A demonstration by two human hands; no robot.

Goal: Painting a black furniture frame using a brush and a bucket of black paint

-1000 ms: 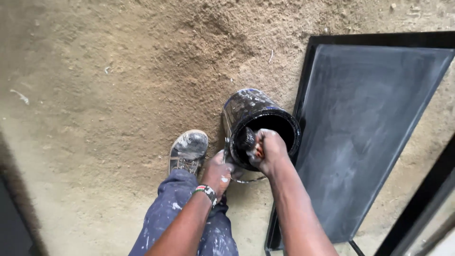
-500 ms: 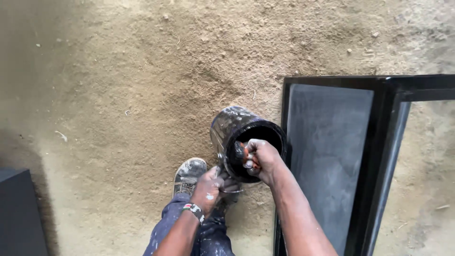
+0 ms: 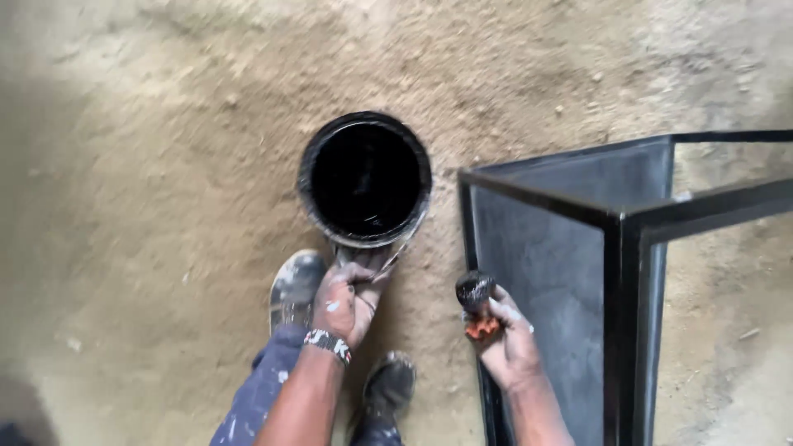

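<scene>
A round black paint bucket stands upright on the sandy ground, its inside black and glossy. My left hand grips the bucket's near rim and wire handle, just above my paint-spattered shoe. My right hand holds a short brush with a black, paint-loaded head and an orange handle, lifted clear of the bucket and close to the left edge of a black metal frame. A dark panel fills the frame's near face.
The black metal frame with square bars stands to the right, reaching past the picture's right edge. My second shoe is below the left hand. Loose sandy ground lies all around.
The bucket has gone from tilted to upright. My right hand has come out of the bucket with the brush and moved right, toward the frame. The view has shifted.
</scene>
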